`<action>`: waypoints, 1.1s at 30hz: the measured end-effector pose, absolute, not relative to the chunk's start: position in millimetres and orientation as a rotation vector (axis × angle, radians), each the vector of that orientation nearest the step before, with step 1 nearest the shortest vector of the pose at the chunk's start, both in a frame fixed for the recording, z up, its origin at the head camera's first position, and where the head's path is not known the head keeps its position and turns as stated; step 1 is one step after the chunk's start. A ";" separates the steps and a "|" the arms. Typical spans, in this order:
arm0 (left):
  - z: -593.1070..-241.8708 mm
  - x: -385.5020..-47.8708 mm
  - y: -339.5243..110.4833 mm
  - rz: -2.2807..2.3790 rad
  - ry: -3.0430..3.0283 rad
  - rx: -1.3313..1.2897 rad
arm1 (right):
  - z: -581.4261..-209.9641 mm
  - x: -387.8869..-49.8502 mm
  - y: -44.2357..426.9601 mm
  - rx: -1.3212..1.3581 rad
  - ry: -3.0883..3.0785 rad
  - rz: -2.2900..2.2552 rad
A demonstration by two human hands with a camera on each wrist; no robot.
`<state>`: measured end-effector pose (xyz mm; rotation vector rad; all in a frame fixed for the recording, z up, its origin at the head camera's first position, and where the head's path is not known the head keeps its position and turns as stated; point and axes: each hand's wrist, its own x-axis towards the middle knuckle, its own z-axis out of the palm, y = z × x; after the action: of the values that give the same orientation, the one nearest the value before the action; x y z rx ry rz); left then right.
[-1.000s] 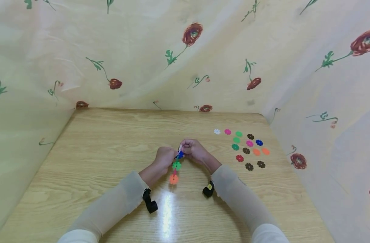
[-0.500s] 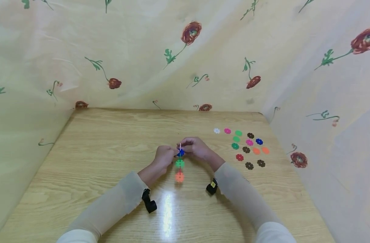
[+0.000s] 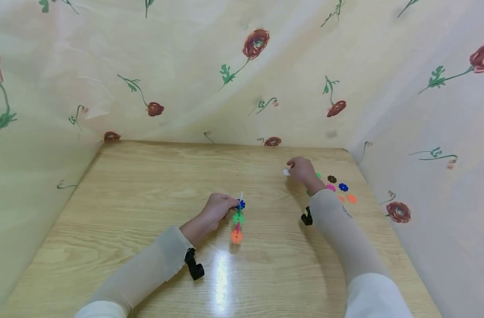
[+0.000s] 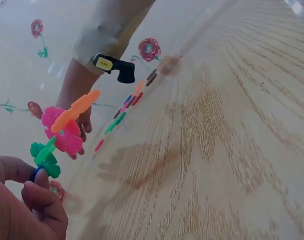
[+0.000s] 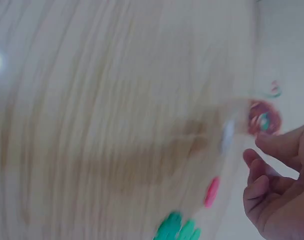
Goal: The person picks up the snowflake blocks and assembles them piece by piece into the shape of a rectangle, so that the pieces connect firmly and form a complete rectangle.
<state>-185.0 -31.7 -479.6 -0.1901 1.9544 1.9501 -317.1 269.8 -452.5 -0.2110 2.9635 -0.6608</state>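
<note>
Left hand [image 3: 216,209] pinches; right hand [image 3: 302,171], stretched farther forward, seems loosely curled.

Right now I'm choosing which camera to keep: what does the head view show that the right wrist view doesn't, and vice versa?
Only the head view shows the left hand, the chain of joined pieces it pinches and a loose blue piece. Only the right wrist view shows the loose pink piece nearest the loose white piece. Both share the right hand, white piece, green pieces, table and flowered cloth.

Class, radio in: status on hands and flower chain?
Left hand pinches flower chain at its blue disc. Right hand beside loose white disc, holding nothing. Nothing visibly in the way.
</note>
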 end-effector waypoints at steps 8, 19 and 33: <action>-476.0 -184.7 -30.9 1.981 1.883 -0.147 | -464.6 -320.7 275.5 -0.196 2.923 -0.534; -475.3 -184.5 -31.5 2.045 1.811 -0.165 | -467.5 -315.9 263.3 -0.137 2.903 -0.585; -472.0 -183.0 -30.4 2.024 1.816 -0.179 | -470.3 -288.5 218.1 -0.096 2.521 -1.341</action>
<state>-183.0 -30.4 -472.0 -0.1786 1.8157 2.0243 -288.5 218.1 -470.3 -0.0960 2.5215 -1.3412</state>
